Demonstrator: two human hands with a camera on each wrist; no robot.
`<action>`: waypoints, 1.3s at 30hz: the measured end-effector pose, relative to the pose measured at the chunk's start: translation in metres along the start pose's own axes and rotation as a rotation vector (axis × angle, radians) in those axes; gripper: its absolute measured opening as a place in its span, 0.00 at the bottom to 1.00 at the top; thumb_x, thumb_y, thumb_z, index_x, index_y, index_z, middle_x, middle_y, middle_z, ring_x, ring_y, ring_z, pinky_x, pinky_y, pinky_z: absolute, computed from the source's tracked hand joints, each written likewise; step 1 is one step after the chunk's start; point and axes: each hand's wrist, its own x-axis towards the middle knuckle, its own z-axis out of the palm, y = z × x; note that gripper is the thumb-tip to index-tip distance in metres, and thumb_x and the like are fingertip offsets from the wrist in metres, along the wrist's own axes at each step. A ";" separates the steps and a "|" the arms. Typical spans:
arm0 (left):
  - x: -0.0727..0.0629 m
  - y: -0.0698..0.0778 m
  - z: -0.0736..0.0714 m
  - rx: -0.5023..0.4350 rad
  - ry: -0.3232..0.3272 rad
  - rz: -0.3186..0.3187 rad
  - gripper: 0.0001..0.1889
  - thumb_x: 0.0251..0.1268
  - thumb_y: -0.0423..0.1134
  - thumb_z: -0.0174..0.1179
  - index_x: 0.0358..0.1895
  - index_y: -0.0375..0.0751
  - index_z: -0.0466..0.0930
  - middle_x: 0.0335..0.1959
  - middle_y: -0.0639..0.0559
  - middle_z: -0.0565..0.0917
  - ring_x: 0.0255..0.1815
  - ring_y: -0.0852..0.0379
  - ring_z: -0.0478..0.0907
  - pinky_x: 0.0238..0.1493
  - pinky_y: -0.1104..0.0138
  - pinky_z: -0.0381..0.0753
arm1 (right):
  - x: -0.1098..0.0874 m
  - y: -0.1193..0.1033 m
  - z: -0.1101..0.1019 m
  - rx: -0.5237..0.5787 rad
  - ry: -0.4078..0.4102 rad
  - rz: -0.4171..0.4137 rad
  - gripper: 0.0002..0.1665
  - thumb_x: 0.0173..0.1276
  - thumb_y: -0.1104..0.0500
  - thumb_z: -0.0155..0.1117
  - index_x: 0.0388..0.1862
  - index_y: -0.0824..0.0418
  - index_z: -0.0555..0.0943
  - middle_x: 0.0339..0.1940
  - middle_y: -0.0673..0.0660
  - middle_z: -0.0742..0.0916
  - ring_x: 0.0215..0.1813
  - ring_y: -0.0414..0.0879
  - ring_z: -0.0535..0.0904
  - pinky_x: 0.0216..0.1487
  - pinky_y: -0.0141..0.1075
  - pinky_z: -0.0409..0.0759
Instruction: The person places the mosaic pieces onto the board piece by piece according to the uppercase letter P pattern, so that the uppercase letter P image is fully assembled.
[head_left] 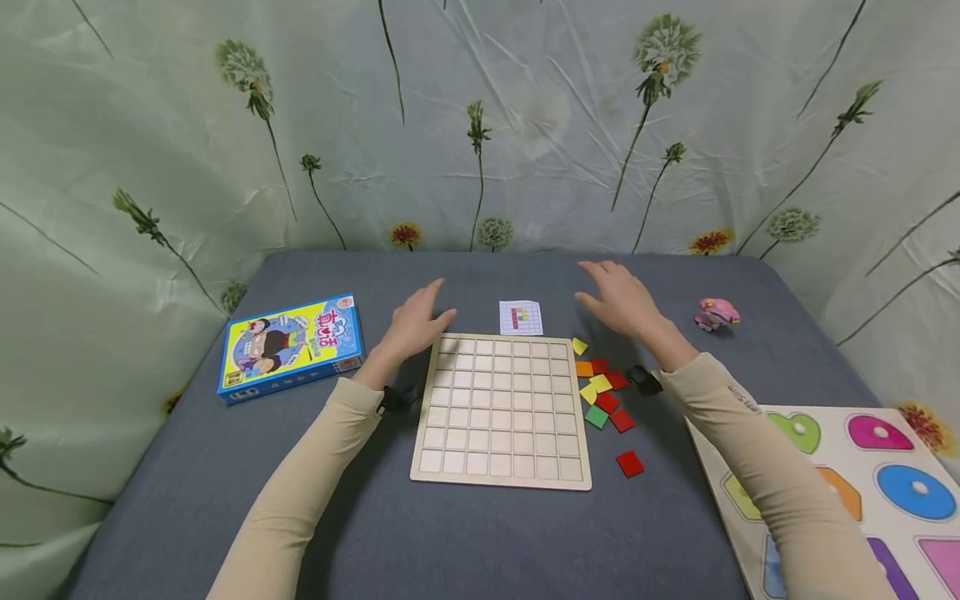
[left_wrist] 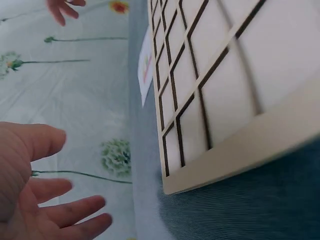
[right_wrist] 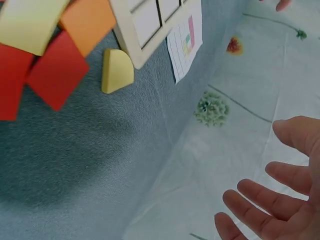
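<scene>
A square wooden grid board [head_left: 502,411] lies on the dark cloth, its cells pale and bare. My left hand [head_left: 417,320], fingers extended and holding nothing, hovers by the board's far left corner. The right hand [head_left: 621,302] is likewise spread and bare, above the cloth beyond the far right corner. Between the hands lies a small pattern card [head_left: 521,317] with coloured squares on a printed grid. Loose tiles lie along the board's right side: several red tiles [head_left: 630,463], yellow tiles [head_left: 600,383], an orange tile [head_left: 583,368] and a green tile [head_left: 596,416].
A blue and yellow box [head_left: 292,346] lies at the left. On the right stands a pink toy [head_left: 717,313], with a shape puzzle board [head_left: 870,492] nearer, partly under the right sleeve. A flower-printed curtain [head_left: 540,125] hangs behind the table.
</scene>
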 end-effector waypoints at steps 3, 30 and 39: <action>-0.014 -0.006 0.000 -0.051 -0.039 0.031 0.31 0.72 0.47 0.47 0.73 0.38 0.51 0.71 0.37 0.61 0.72 0.38 0.58 0.68 0.41 0.57 | -0.010 -0.001 0.000 -0.013 0.048 -0.022 0.31 0.69 0.55 0.56 0.68 0.65 0.65 0.64 0.69 0.73 0.65 0.63 0.68 0.60 0.57 0.70; -0.065 -0.043 0.009 -0.124 -0.196 0.156 0.33 0.67 0.43 0.54 0.71 0.36 0.56 0.71 0.36 0.62 0.73 0.38 0.56 0.70 0.44 0.58 | -0.096 0.019 0.008 -0.030 0.318 -0.238 0.12 0.56 0.66 0.67 0.41 0.62 0.84 0.32 0.56 0.86 0.26 0.43 0.76 0.24 0.32 0.71; -0.081 -0.058 0.006 -0.101 -0.332 0.234 0.47 0.55 0.50 0.66 0.73 0.38 0.51 0.75 0.38 0.53 0.77 0.36 0.44 0.70 0.39 0.50 | -0.111 0.027 0.020 0.026 0.127 -0.243 0.11 0.55 0.68 0.66 0.38 0.60 0.85 0.33 0.52 0.87 0.27 0.39 0.74 0.25 0.28 0.70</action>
